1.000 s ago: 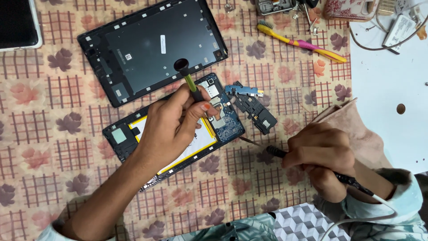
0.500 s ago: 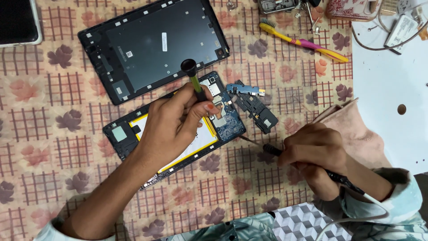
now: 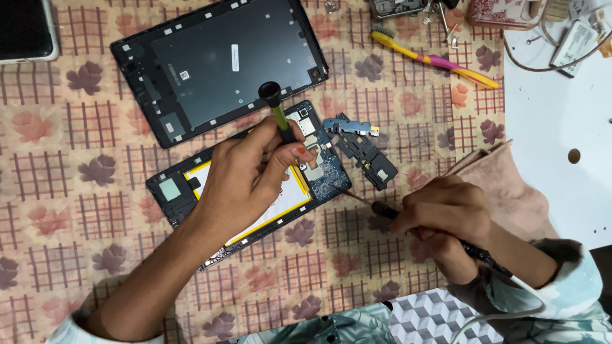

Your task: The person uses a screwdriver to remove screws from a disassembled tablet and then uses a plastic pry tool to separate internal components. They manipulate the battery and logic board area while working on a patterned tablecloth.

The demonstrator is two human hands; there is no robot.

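Nearest me, both sleeves run off the bottom edge. The right hand [image 3: 446,220] is closed in a tight grip on a black iron [image 3: 417,223]; most of its handle is hidden inside the fist, and a cable trails off under the wrist. The thin tip reaches left to the edge of the board [image 3: 322,175], though the exact contact spot is too small to make out.

The left hand [image 3: 245,181] lies over the open tablet [image 3: 191,197], covering much of its yellow-edged battery [image 3: 290,197]. Its grip is pinched round a green-shafted screwdriver [image 3: 275,109] standing on the board.

Just right of the tablet lie loose black parts [image 3: 366,156]. Beyond, on the checked cloth [image 3: 64,191] covering the counter, sits the back cover [image 3: 223,60], then a yellow-pink toothbrush [image 3: 433,60]. The far clutter is cut off by the top edge.
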